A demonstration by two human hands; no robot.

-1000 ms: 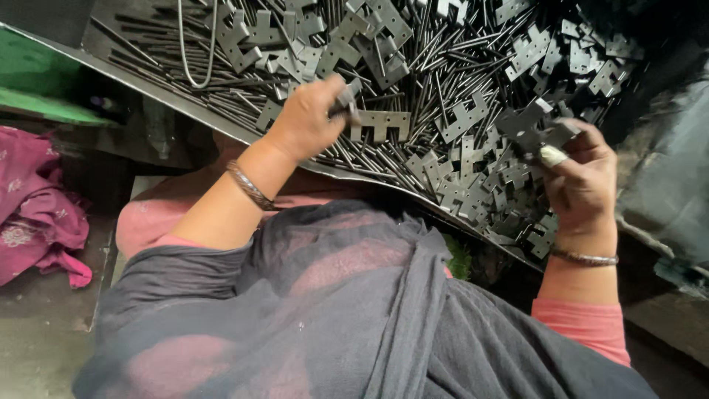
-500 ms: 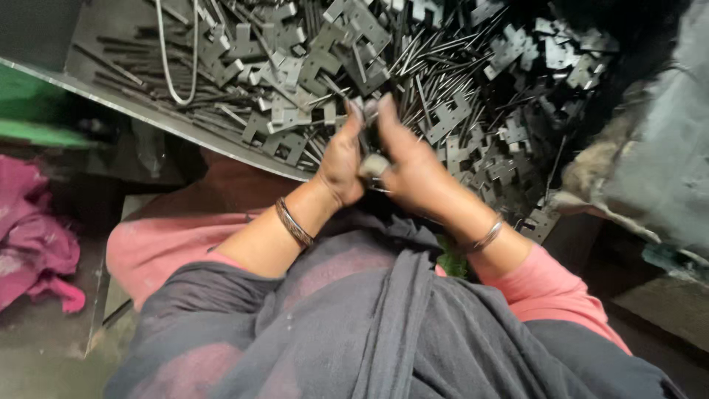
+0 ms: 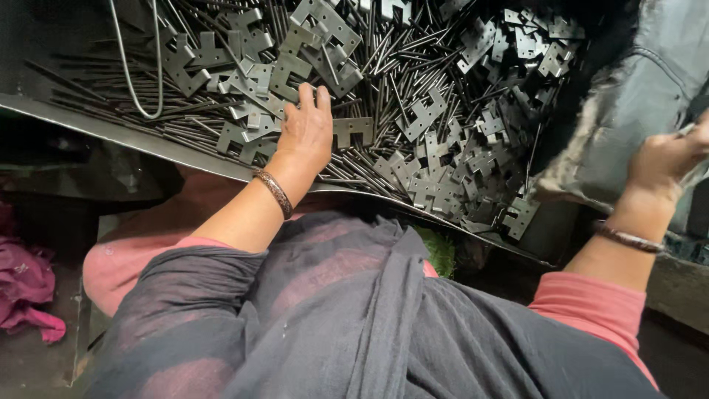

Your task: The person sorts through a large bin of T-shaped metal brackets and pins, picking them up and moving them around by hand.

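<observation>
My left hand [image 3: 306, 129] lies palm down on a heap of grey notched metal plates [image 3: 436, 185] and thin steel pins [image 3: 384, 59], fingers stretched over a plate and holding nothing that I can see. The heap fills a dark metal tray [image 3: 148, 137] tilted in front of me. My right hand [image 3: 665, 166] is far off to the right, outside the tray, with its fingers closed on the edge of a grey cloth sack [image 3: 635, 96]. Both wrists wear bangles.
A bent wire loop [image 3: 140, 89] lies on the pins at the tray's left. A magenta cloth [image 3: 26, 288] sits on the floor at the lower left. My dark shawl and pink sleeves fill the foreground; something green [image 3: 441, 251] shows under the tray rim.
The hands were together over the tray's middle half a second ago. They have parted: the left has gone onto the plates, and the right has swung out to the sack.
</observation>
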